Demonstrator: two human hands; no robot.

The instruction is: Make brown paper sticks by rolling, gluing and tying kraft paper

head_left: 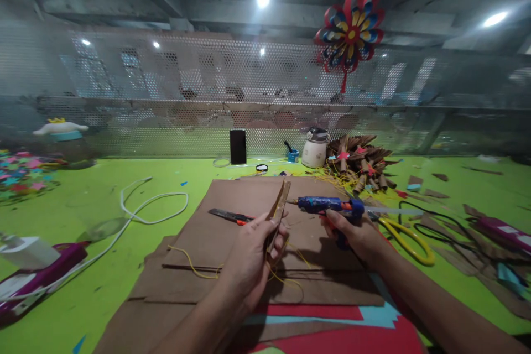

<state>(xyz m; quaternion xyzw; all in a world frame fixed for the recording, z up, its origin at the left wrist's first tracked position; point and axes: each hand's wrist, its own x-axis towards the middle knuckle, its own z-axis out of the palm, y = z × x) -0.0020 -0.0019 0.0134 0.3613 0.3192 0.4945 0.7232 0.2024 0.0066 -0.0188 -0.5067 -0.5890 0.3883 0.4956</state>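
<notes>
Red paper (pixel 365 341) underlies cardboard (pixel 240 196); above, left hand (pixel 254 254) pinches a strip (pixel 282 200), right hand (pixel 360 233) grips a glue gun (pixel 326 205) (slipping might burn fingers (pixel 265 227)).

glue gun (pixel 317 204): blue (with some orange) | cardboard strip (pixel 279 206): brown | tabletop (pixel 99 293): lime green | looped handle (pixel 428 256): yellow

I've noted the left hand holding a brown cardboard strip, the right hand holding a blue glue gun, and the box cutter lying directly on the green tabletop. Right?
No: the head view shows the box cutter on cardboard sheets, not directly on the green tabletop. The left hand holds the brown cardboard strip and the right hand the blue glue gun.
</notes>
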